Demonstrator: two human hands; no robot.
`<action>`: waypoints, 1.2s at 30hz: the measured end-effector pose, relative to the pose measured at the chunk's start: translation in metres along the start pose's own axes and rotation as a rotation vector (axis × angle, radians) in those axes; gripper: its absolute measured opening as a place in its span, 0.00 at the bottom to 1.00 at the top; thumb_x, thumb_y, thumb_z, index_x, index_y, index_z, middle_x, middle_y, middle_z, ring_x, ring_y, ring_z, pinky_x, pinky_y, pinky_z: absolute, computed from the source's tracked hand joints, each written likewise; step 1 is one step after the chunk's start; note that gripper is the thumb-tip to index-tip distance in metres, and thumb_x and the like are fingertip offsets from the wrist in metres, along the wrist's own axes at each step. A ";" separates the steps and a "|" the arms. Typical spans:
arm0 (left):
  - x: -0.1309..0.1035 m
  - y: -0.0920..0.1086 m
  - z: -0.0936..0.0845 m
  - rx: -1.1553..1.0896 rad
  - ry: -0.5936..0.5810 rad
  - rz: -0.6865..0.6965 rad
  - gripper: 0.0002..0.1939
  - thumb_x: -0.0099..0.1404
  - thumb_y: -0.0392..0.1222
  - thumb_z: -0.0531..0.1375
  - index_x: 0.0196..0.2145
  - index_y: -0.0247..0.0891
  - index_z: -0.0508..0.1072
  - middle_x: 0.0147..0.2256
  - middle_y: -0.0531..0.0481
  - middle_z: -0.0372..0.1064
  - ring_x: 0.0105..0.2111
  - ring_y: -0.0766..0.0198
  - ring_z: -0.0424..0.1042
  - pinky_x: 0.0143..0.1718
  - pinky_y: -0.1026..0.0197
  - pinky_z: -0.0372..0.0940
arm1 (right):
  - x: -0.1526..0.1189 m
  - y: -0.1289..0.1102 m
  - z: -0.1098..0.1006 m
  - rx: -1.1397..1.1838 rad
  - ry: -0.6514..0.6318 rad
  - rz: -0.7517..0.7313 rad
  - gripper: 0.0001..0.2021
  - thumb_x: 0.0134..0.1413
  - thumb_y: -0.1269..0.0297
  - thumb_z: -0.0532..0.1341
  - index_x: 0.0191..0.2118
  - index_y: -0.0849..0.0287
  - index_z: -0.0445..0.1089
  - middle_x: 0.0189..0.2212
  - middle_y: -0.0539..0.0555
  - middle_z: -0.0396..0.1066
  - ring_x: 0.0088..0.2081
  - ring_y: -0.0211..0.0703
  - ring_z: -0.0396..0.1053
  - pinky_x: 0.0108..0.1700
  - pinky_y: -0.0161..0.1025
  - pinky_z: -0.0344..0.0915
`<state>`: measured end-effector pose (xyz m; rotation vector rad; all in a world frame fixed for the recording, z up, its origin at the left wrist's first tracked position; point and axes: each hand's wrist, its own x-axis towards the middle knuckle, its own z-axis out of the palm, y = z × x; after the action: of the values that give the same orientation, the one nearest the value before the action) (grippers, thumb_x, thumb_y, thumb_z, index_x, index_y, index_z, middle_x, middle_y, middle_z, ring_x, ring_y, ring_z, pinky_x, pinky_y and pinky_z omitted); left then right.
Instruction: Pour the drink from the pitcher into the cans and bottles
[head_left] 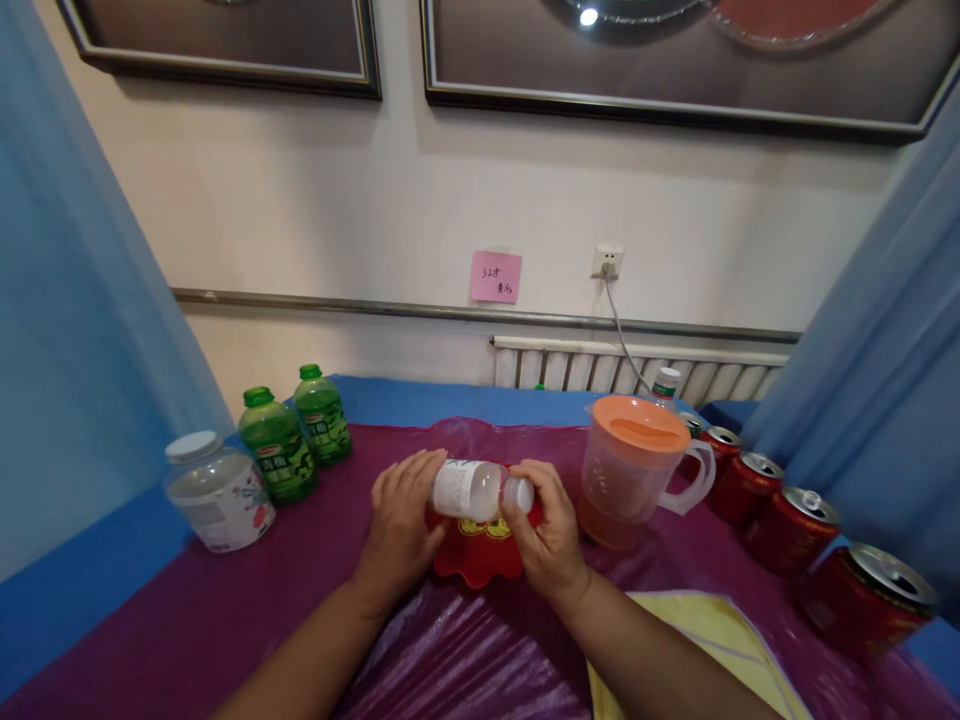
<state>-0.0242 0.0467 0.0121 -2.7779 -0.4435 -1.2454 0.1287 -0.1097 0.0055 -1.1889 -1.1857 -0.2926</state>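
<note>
A clear plastic bottle (466,489) with a white label lies almost level in the air over a red scalloped tray (480,565). My left hand (405,515) is wrapped round its base end. At the neck end, the thumb and fingers of my right hand (551,530) are closed on the whitish bottle cap (519,492). Whether the cap is loose cannot be made out. Yellow figures show on the tray below the bottle. Just right of my right hand stands a clear pitcher (615,485) with an orange lid and amber liquid low inside.
At left stand a white-lidded jar (217,495) and two green bottles (277,450). Several red cans (791,530) line the right side, with a white-capped bottle (664,384) behind the pitcher. A yellow cloth (697,640) lies under my right forearm on the purple plastic sheet (247,620).
</note>
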 end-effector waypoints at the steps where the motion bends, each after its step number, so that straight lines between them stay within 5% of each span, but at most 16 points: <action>1: 0.000 -0.002 -0.001 0.003 0.009 -0.002 0.30 0.65 0.42 0.60 0.63 0.39 0.61 0.58 0.37 0.69 0.58 0.44 0.66 0.61 0.42 0.54 | 0.001 -0.002 -0.001 -0.009 -0.014 -0.010 0.14 0.65 0.60 0.60 0.55 0.53 0.67 0.48 0.57 0.69 0.50 0.47 0.69 0.53 0.45 0.68; 9: 0.002 -0.004 -0.007 0.066 0.004 -0.059 0.29 0.60 0.37 0.60 0.59 0.41 0.64 0.55 0.40 0.72 0.55 0.46 0.68 0.62 0.41 0.50 | 0.004 0.004 -0.004 -0.100 -0.031 0.066 0.13 0.67 0.61 0.59 0.55 0.54 0.69 0.43 0.55 0.70 0.43 0.43 0.71 0.45 0.41 0.70; 29: -0.002 -0.010 0.002 0.000 -0.079 -0.133 0.30 0.56 0.37 0.62 0.58 0.43 0.67 0.54 0.43 0.73 0.54 0.46 0.69 0.61 0.42 0.52 | 0.007 -0.001 -0.009 -0.244 -0.115 -0.168 0.18 0.67 0.69 0.55 0.60 0.52 0.63 0.52 0.59 0.69 0.54 0.50 0.68 0.56 0.54 0.67; 36: -0.002 -0.014 0.004 0.003 -0.071 -0.137 0.30 0.59 0.41 0.61 0.60 0.43 0.66 0.55 0.43 0.72 0.55 0.45 0.69 0.60 0.41 0.53 | 0.005 0.003 -0.008 -0.190 -0.028 -0.048 0.27 0.62 0.62 0.60 0.65 0.55 0.57 0.60 0.64 0.62 0.62 0.55 0.62 0.61 0.58 0.63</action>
<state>-0.0265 0.0609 0.0075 -2.8393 -0.6497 -1.1717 0.1375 -0.1128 0.0090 -1.3342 -1.2328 -0.4332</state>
